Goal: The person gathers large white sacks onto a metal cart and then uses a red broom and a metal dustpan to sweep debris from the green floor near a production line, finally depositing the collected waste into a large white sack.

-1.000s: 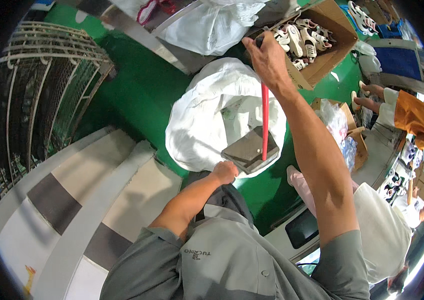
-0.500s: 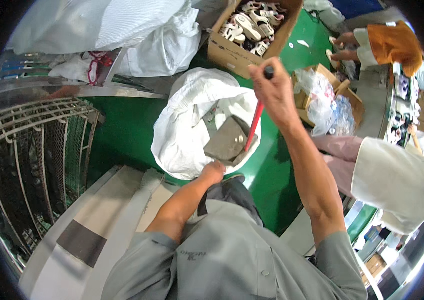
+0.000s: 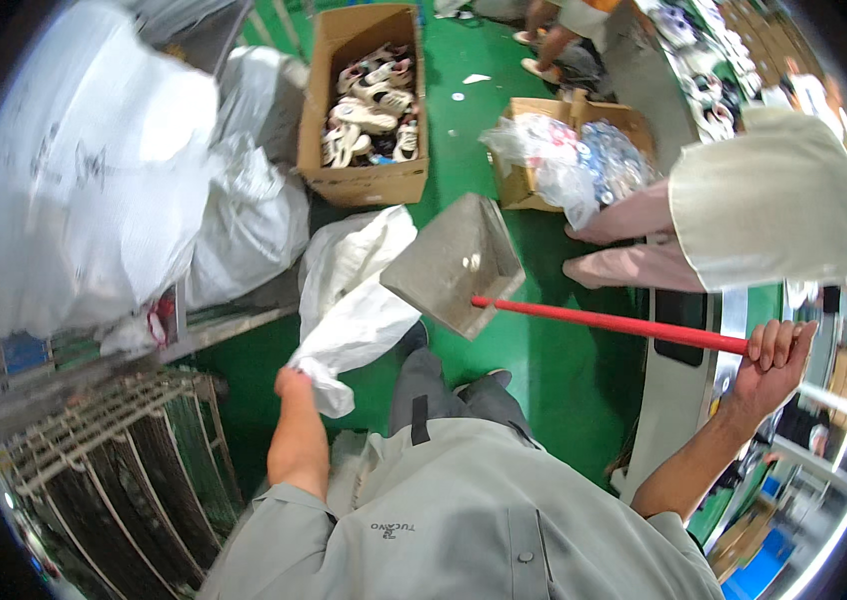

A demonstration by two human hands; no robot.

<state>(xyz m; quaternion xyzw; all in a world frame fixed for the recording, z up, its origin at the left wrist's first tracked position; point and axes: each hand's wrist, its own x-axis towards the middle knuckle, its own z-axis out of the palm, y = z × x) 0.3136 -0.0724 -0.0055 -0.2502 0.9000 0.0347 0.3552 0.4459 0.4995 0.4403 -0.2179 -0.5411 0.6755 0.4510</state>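
Observation:
My right hand [image 3: 777, 362] grips the end of a long red handle [image 3: 609, 322] at the right. At the handle's other end a grey metal dustpan [image 3: 456, 263] is lifted above the green floor, its open side tilted up. My left hand [image 3: 296, 384] is closed on the gathered edge of a white plastic sack [image 3: 356, 300], which hangs crumpled just left of the dustpan. The sack's mouth is hidden in its folds.
A cardboard box of white sandals [image 3: 368, 110] stands behind the sack. Big white sacks [image 3: 84, 170] pile up at the left. A box with plastic bags [image 3: 564, 160] sits beside a crouching person [image 3: 744, 215]. A wire rack [image 3: 114, 460] lies at the lower left.
The dustpan has come out of the sack and swung right and up, with the handle now nearly level. The sack has collapsed from spread open to a crumpled bundle in my left hand.

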